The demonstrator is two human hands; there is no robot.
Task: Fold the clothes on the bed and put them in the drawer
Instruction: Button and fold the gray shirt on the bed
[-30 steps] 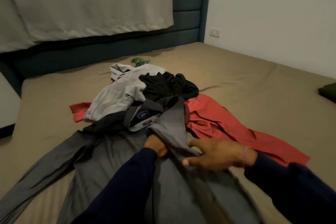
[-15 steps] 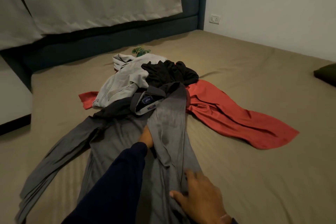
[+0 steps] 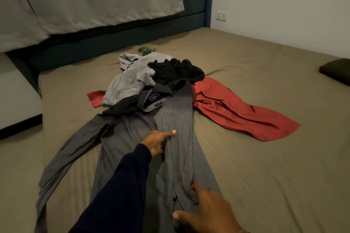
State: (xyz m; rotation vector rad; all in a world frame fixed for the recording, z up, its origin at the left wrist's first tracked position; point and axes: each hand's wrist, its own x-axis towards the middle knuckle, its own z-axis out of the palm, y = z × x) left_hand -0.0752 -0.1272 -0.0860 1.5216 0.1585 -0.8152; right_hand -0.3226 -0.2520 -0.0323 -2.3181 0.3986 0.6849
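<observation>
Head view looks down on a long-sleeved grey button-up shirt (image 3: pixel 132 157) spread flat on the near part of the olive-sheeted bed (image 3: pixel 265 157), its right side already turned in over the middle. The left hand (image 3: pixel 158 143) rests on that fold, thumb extended, the other fingers hidden. The right hand (image 3: pixel 206 213), blurred, lies on the placket near the hem with fingers spread. Folding seems barely begun; next the left sleeve needs bringing across. The cloth looks thin, soft and creased. Farther off lie a rust-red garment (image 3: pixel 236 111), a pale grey zip jacket (image 3: pixel 130 83) and a crumpled black garment (image 3: pixel 176 71). No drawer shows.
</observation>
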